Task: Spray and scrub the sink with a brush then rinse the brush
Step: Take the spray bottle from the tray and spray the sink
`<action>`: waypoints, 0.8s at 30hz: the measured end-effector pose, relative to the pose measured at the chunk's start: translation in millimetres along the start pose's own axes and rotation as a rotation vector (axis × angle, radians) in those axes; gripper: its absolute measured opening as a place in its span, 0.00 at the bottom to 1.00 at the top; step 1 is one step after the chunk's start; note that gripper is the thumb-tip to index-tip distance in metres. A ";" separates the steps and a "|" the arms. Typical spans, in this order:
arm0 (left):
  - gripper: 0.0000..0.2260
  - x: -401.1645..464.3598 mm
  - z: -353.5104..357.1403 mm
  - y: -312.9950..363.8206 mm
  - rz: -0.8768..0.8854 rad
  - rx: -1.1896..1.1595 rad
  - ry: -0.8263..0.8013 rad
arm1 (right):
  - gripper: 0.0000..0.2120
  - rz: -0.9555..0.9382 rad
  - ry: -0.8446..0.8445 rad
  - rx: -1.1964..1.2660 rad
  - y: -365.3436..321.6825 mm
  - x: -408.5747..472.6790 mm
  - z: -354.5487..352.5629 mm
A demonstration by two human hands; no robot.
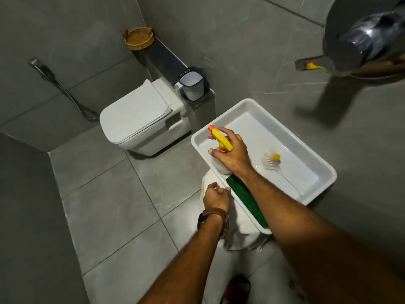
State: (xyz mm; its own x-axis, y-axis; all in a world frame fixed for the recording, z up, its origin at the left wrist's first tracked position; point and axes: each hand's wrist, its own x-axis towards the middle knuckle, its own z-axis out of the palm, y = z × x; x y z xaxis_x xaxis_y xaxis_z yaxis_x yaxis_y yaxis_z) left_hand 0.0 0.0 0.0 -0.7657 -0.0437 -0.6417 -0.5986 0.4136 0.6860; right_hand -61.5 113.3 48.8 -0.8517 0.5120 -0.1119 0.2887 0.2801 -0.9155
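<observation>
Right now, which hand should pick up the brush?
Left. The right hand is wrapped around the spray bottle over the sink; the left hand rests empty at the near rim. The brush lies loose in the basin.

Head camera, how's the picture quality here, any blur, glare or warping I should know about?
Head view: dim, flat lighting; strong wide-angle bending of the tile lines toward the edges; the dark shiny object at top right is smeared and unreadable; soft glare on the wet sink floor; the right hand on the spray bottle and the brush stay fairly sharp.
</observation>
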 end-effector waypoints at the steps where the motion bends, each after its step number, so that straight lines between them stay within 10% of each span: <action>1: 0.21 -1.5 1.1 2.6 0.021 -0.020 -0.011 | 0.34 -0.039 -0.049 0.056 1.3 4.8 2.3; 9: 0.04 -0.5 6.5 9.3 0.060 0.042 -0.013 | 0.26 -0.016 -0.200 0.171 -0.8 18.7 13.2; 16: 0.18 -43.0 4.0 49.3 0.231 0.063 0.198 | 0.25 0.019 0.050 0.310 -30.9 -17.4 -30.1; 24: 0.12 -132.8 16.4 97.6 0.177 -0.226 -0.088 | 0.36 -0.001 0.312 0.446 -72.7 -101.5 -131.9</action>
State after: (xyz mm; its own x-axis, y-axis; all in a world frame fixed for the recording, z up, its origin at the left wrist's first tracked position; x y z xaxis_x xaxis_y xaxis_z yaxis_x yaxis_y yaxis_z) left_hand 47.1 61.1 146.6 -0.8455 0.0937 -0.5257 -0.5024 0.1942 0.8425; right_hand 61.6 148.1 177.7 -0.6623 0.7474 -0.0532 0.0165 -0.0565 -0.9983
